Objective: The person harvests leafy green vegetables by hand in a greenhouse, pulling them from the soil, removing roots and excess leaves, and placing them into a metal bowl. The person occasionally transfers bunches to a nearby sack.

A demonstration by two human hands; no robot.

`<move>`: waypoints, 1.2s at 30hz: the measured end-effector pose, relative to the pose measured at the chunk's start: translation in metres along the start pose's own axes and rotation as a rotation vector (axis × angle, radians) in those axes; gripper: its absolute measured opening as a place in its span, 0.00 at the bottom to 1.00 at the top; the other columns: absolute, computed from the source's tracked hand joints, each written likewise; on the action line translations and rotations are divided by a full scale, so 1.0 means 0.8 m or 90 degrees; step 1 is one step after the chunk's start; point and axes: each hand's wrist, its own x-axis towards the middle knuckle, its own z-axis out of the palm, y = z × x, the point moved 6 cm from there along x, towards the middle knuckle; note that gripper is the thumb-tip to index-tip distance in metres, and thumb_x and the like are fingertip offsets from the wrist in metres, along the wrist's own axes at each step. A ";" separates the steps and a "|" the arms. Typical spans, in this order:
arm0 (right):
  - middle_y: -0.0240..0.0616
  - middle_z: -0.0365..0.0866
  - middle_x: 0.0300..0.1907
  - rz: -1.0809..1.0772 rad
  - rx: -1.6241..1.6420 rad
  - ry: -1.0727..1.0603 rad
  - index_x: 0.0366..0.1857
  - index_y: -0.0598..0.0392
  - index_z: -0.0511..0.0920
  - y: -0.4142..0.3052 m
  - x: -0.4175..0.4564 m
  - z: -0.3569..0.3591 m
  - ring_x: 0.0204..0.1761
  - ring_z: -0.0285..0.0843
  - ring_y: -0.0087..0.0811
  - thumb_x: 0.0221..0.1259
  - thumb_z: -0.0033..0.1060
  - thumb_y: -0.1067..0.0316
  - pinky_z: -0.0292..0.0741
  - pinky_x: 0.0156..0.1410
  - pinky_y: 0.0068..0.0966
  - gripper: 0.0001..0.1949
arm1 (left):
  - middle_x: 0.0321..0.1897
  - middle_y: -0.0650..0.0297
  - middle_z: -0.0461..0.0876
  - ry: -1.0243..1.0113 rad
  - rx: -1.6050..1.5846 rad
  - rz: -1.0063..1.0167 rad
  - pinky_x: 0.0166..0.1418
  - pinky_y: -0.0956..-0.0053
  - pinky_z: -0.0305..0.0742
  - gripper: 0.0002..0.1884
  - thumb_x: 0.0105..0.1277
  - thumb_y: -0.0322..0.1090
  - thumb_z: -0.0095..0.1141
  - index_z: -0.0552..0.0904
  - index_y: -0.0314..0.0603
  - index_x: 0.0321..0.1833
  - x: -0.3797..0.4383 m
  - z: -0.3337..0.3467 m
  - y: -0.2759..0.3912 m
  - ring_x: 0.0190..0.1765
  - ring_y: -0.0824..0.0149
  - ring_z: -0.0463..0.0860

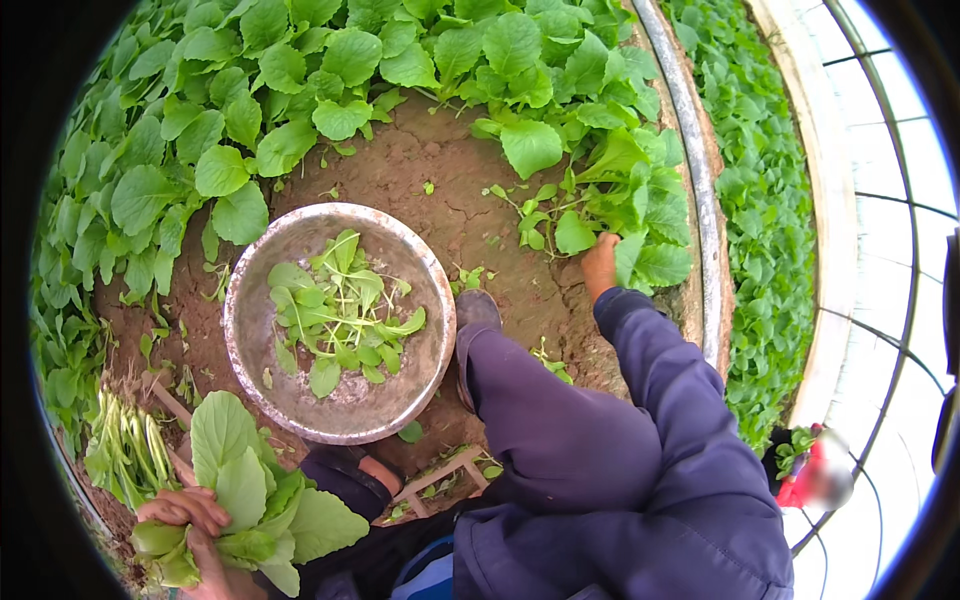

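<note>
At the lower left my left hand grips a bunch of leafy greens around its stems, with soil-covered roots sticking out beyond the fist. Far to the right, my right hand is low at the base of a standing clump of leafy greens. Leaves cover most of its fingers, so their hold is hidden. Between my hands a round, worn metal basin sits on the soil, with loose small green seedlings inside.
Dense leafy greens border the bare soil. A pulled bundle of greens lies at left. A wooden frame is beneath me, beside my shoe. A pale pipe runs along the right; beyond, another person holds greens.
</note>
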 end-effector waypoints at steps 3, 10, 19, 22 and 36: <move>0.38 0.85 0.41 0.073 0.107 0.049 0.40 0.48 0.87 0.004 0.006 0.007 0.48 0.77 0.45 0.62 0.53 0.65 0.65 0.59 0.47 0.11 | 0.29 0.64 0.66 -0.036 -0.004 0.014 0.57 0.67 0.66 0.12 0.68 0.34 0.57 0.69 0.39 0.47 0.004 0.009 0.006 0.34 0.69 0.68; 0.36 0.85 0.40 0.045 0.088 0.029 0.41 0.48 0.87 -0.005 0.004 0.024 0.47 0.78 0.43 0.63 0.53 0.65 0.67 0.56 0.45 0.11 | 0.29 0.64 0.66 0.012 0.014 -0.018 0.56 0.68 0.67 0.12 0.67 0.34 0.57 0.69 0.38 0.47 0.004 0.010 0.000 0.34 0.69 0.69; 0.34 0.85 0.40 0.027 0.093 0.027 0.42 0.48 0.86 -0.010 0.008 0.025 0.46 0.80 0.40 0.64 0.53 0.65 0.69 0.53 0.43 0.11 | 0.28 0.64 0.67 -0.024 0.013 -0.019 0.54 0.69 0.67 0.13 0.67 0.33 0.58 0.69 0.39 0.46 0.001 0.017 0.001 0.32 0.69 0.69; 0.33 0.85 0.40 0.025 0.098 0.026 0.42 0.47 0.86 -0.009 0.011 0.026 0.46 0.80 0.39 0.64 0.53 0.65 0.69 0.51 0.42 0.10 | 0.28 0.64 0.67 -0.025 0.012 -0.022 0.54 0.69 0.67 0.13 0.67 0.33 0.59 0.69 0.39 0.46 0.001 0.020 0.001 0.32 0.69 0.69; 0.29 0.86 0.39 -0.045 0.078 0.043 0.43 0.47 0.85 -0.031 0.000 0.036 0.44 0.83 0.34 0.66 0.53 0.66 0.72 0.46 0.38 0.10 | 0.28 0.65 0.67 -0.041 0.020 -0.044 0.47 0.70 0.68 0.13 0.66 0.31 0.60 0.69 0.40 0.46 -0.001 0.024 -0.004 0.31 0.69 0.69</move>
